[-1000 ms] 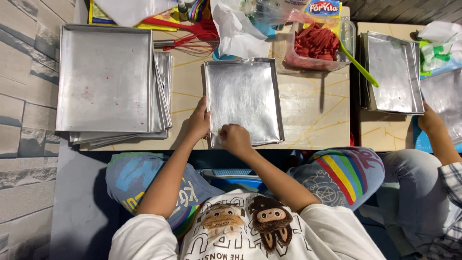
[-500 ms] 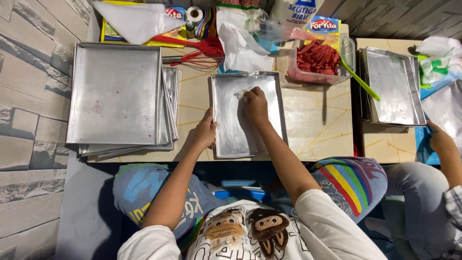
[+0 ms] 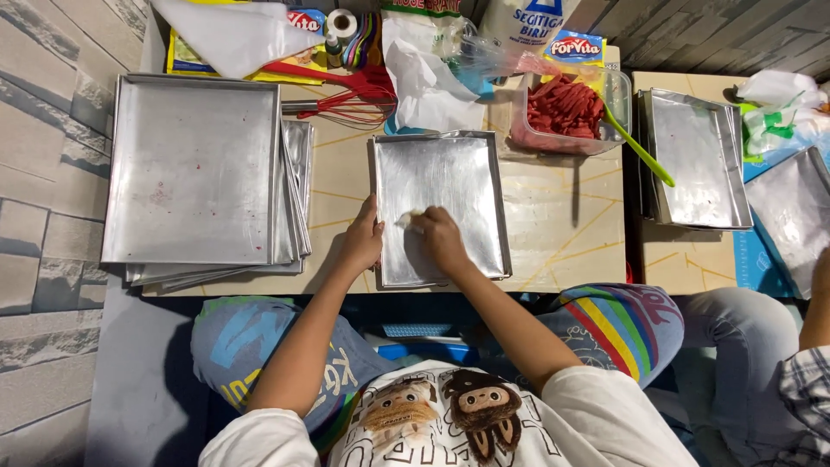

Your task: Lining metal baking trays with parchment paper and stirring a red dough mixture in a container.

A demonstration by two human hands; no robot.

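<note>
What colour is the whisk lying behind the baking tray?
Red: the whisk has red wires, seen clearly in the head view.

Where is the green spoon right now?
The green plastic spoon leans out of the clear tub of red strips, upper right, beside the right-hand stack of metal trays.

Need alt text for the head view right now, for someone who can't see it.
Seen from above, a seated person's right hand presses a small pale wad onto a metal baking tray while the left hand grips its left edge. A stack of trays lies left, a tub of red strips behind.
</note>
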